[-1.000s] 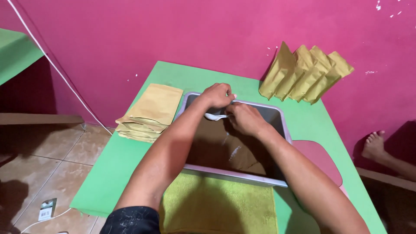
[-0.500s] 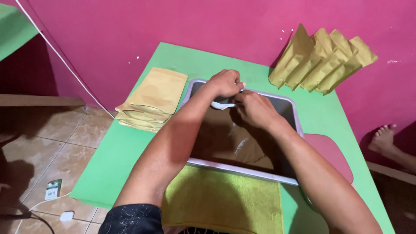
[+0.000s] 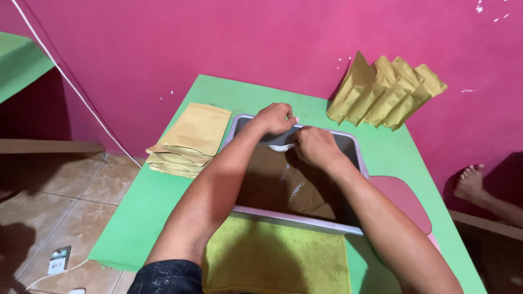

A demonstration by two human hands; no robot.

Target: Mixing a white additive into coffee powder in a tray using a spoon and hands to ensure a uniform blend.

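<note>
Nearest to you, a yellow-green towel (image 3: 275, 258) lies flat on the green table (image 3: 141, 212), its far edge against the near rim of a shallow metal tray (image 3: 297, 219). The tray is rectangular, its long axis running away from you, and it holds a layer of brown powder (image 3: 278, 185) with a few pale streaks on top.

Both your forearms reach over the tray to its far end. There your left hand (image 3: 275, 117) and right hand (image 3: 315, 146) meet, knuckles up, almost touching. Between them sits a small white spoon (image 3: 281, 147), its bowl showing just below your left hand and just left of your right. Its long axis lies roughly across the tray, with the bowl pointing to your left (the handle is hidden under your right hand). Your right fingers are curled closed over that hidden part; your left fingers are pinched together too, though you cannot tell what they grip.

Left of the tray, a stack of flat tan pouches (image 3: 190, 139) rests on the table. At the far right, more tan pouches (image 3: 384, 92) stand upright against the pink wall (image 3: 218, 38). A red board (image 3: 406, 201) lies beside the tray on the right, and beyond the table another person's bare foot (image 3: 471, 182) shows.
</note>
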